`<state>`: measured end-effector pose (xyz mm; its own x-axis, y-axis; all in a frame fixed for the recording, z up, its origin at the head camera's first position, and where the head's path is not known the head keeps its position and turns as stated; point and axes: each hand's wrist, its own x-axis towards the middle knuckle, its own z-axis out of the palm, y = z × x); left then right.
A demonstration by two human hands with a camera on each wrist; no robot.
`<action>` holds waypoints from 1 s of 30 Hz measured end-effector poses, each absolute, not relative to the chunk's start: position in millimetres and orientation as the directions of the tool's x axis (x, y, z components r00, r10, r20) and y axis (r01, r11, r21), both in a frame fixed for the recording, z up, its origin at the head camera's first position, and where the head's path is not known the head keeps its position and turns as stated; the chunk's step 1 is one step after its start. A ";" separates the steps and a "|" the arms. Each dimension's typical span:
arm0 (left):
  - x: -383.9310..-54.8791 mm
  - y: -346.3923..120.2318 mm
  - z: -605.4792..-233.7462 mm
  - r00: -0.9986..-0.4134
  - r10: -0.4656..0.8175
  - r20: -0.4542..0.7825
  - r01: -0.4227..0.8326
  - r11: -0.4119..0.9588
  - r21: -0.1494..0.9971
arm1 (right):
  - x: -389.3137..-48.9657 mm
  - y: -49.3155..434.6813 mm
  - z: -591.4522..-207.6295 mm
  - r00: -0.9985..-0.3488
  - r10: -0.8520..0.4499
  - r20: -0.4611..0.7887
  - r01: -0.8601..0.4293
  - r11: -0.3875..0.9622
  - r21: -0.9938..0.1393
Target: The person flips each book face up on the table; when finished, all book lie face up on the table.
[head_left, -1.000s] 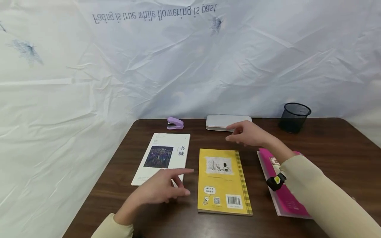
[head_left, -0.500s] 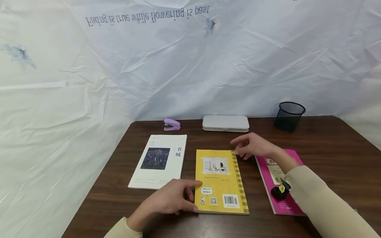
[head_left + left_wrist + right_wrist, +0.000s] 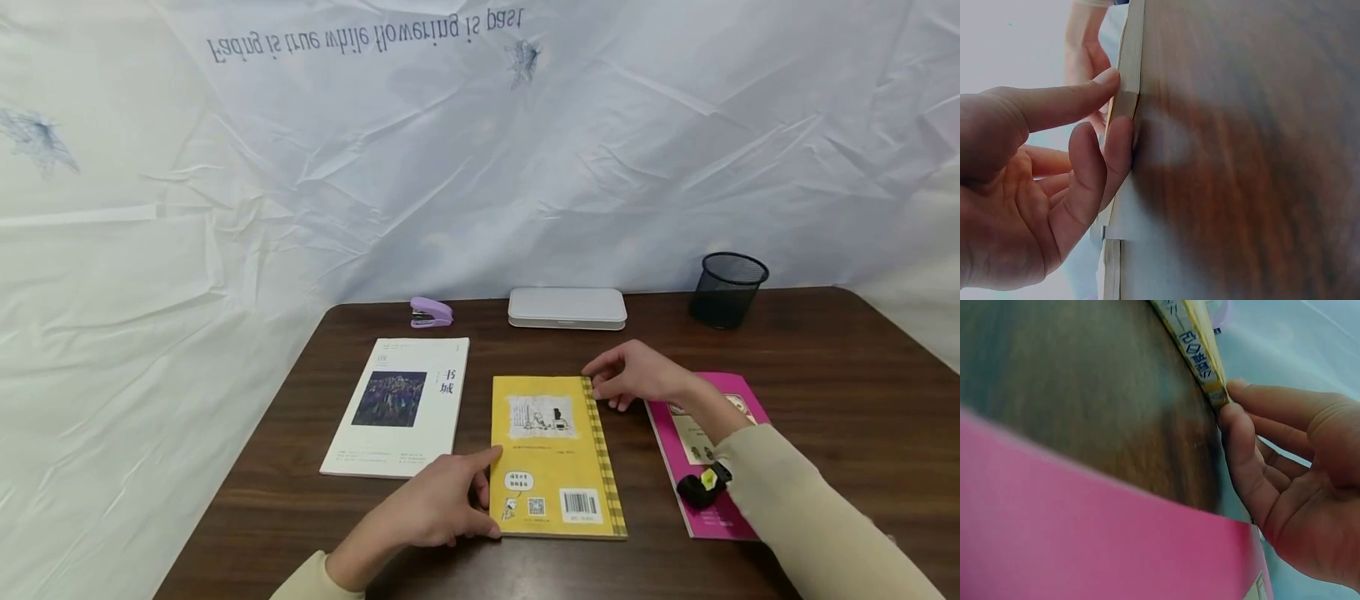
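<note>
Head view: I count three books on the table point(image 3: 450, 567). Clock centred on the yellow book point(image 3: 551, 458), back cover up with barcode and QR square: white book point(image 3: 386, 446) at 9, reading "书城" and "08"; pink book point(image 3: 686, 446) at 3, partly hidden by the right forearm. One purple stapler point(image 3: 431, 312) at 11, one white case point(image 3: 567, 308) at 12, one mesh cup point(image 3: 727, 290) between 1 and 2. White sheet point(image 3: 405, 183) behind, flipped line: "Fadng is true while flowering is past". Left hand point(image 3: 442, 502) at 8, thumb and index apart, touching the lower-left corner; right hand point(image 3: 637, 375) at the upper-right corner.

Left wrist view: thumb and fingers against the yellow book's page edge; can't tell if pinching. Another book edge at 6, cut off.

Right wrist view: thumb and index pinch the yellow book's corner; spine characters hard to read, cut off at 12. Pink book at 7, blurred.
</note>
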<state>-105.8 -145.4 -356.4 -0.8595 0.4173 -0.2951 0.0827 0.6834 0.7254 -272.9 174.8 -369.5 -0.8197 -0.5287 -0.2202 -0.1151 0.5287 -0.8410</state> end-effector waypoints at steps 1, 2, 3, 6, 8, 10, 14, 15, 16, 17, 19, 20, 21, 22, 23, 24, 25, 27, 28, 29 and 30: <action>-105.8 -145.3 -356.6 -0.860 0.416 -0.296 0.082 0.685 0.724 | -272.7 174.7 -370.7 -0.822 -0.526 -0.220 -0.113 0.529 -0.841; -105.9 -144.9 -356.9 -0.861 0.412 -0.299 0.079 0.687 0.722 | -272.4 174.5 -371.7 -0.824 -0.523 -0.219 -0.112 0.529 -0.841; -106.0 -144.7 -357.2 -0.861 0.409 -0.301 0.074 0.687 0.723 | -272.0 174.3 -372.6 -0.826 -0.520 -0.219 -0.110 0.529 -0.841; -106.5 -144.7 -357.9 -0.862 0.406 -0.304 0.062 0.680 0.730 | -270.8 174.1 -374.7 -0.832 -0.509 -0.221 -0.102 0.532 -0.841; -106.9 -144.6 -358.5 -0.862 0.404 -0.305 0.058 0.677 0.733 | -269.9 174.4 -375.3 -0.835 -0.503 -0.224 -0.094 0.531 -0.842; -107.2 -144.5 -359.0 -0.863 0.403 -0.305 0.056 0.676 0.734 | -269.2 175.2 -375.8 -0.838 -0.497 -0.224 -0.091 0.532 -0.842; -107.7 -145.1 -358.8 -0.865 0.402 -0.299 0.060 0.676 0.735 | -268.9 174.8 -375.7 -0.847 -0.483 -0.222 -0.086 0.536 -0.840; -107.9 -145.5 -358.7 -0.866 0.404 -0.295 0.063 0.673 0.737 | -269.0 174.3 -375.5 -0.849 -0.480 -0.222 -0.086 0.538 -0.838; -107.9 -145.9 -358.5 -0.866 0.407 -0.290 0.066 0.670 0.740 | -268.9 174.2 -374.9 -0.850 -0.479 -0.220 -0.088 0.540 -0.837; -107.9 -146.3 -358.3 -0.867 0.409 -0.286 0.070 0.667 0.742 | -268.9 173.7 -374.1 -0.850 -0.479 -0.220 -0.089 0.542 -0.836; -108.0 -146.9 -357.9 -0.867 0.410 -0.283 0.072 0.665 0.743 | -269.3 172.6 -372.8 -0.851 -0.477 -0.222 -0.087 0.545 -0.834; -108.1 -147.0 -357.8 -0.867 0.410 -0.284 0.072 0.665 0.743 | -269.5 172.3 -372.4 -0.850 -0.477 -0.222 -0.089 0.546 -0.833; -108.3 -147.0 -357.9 -0.866 0.409 -0.286 0.069 0.666 0.743 | -269.7 172.1 -372.1 -0.850 -0.477 -0.223 -0.089 0.548 -0.831; -108.4 -146.9 -358.0 -0.867 0.406 -0.290 0.066 0.669 0.740 | -269.8 171.9 -371.7 -0.850 -0.477 -0.225 -0.089 0.551 -0.830; -108.6 -146.7 -358.1 -0.867 0.403 -0.293 0.063 0.673 0.737 | -270.2 171.5 -371.5 -0.850 -0.475 -0.227 -0.087 0.552 -0.829; -108.7 -146.5 -358.2 -0.867 0.400 -0.297 0.060 0.676 0.735 | -270.5 171.2 -371.4 -0.851 -0.472 -0.230 -0.083 0.553 -0.829; -108.8 -146.3 -358.5 -0.867 0.399 -0.299 0.059 0.678 0.733 | -270.4 171.2 -371.4 -0.850 -0.472 -0.232 -0.082 0.554 -0.829; -108.9 -145.8 -359.2 -0.866 0.400 -0.300 0.061 0.680 0.731 | -270.4 171.7 -371.7 -0.849 -0.474 -0.235 -0.080 0.554 -0.829; -108.9 -145.7 -359.5 -0.866 0.400 -0.299 0.062 0.680 0.730 | -270.3 172.0 -371.9 -0.847 -0.476 -0.236 -0.078 0.552 -0.830; -108.8 -145.6 -359.6 -0.866 0.401 -0.300 0.061 0.680 0.731 | -270.4 172.4 -372.3 -0.845 -0.479 -0.239 -0.076 0.549 -0.832; -108.9 -145.6 -359.9 -0.866 0.401 -0.300 0.062 0.680 0.731 | -270.3 172.8 -372.6 -0.841 -0.484 -0.240 -0.075 0.545 -0.835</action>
